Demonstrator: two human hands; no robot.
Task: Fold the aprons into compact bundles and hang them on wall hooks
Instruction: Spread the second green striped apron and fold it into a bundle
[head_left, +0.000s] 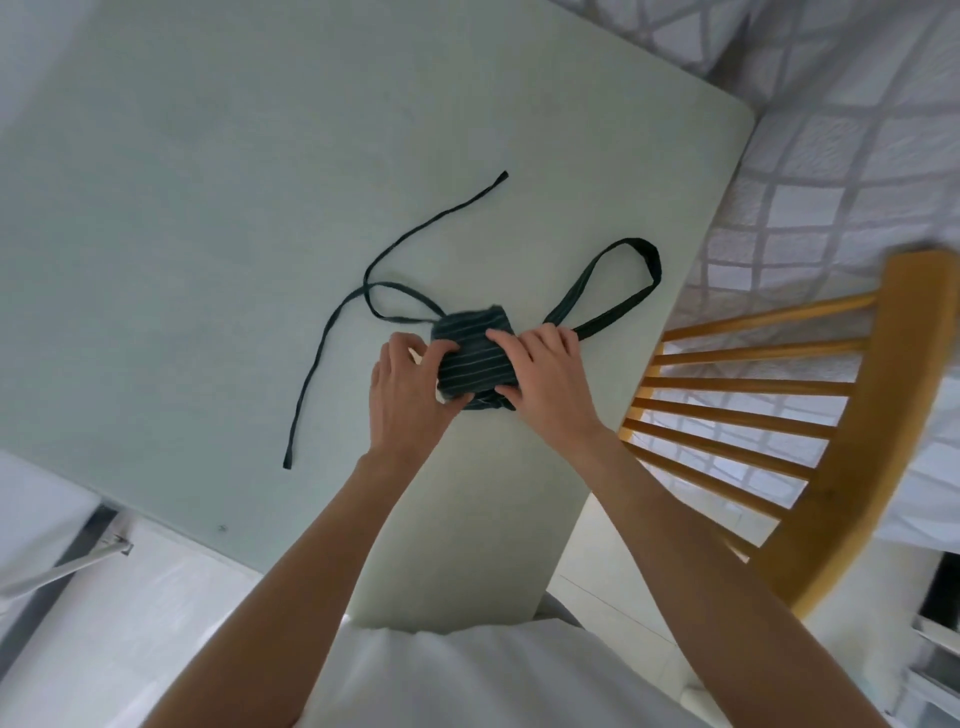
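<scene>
A dark green apron with thin white stripes lies folded into a small square bundle on the pale table. My left hand grips its left edge, thumb tucked under the near corner. My right hand holds the right side, fingers curled over the top and thumb at the near edge. Two thin waist ties trail from the bundle to the left and far side. The wider neck loop spreads out to the right, toward the table's edge.
A wooden chair with a spindle back stands close to the table's right edge. A bed with a grey grid-patterned cover lies beyond it. White floor tiles and a metal frame show at the lower left.
</scene>
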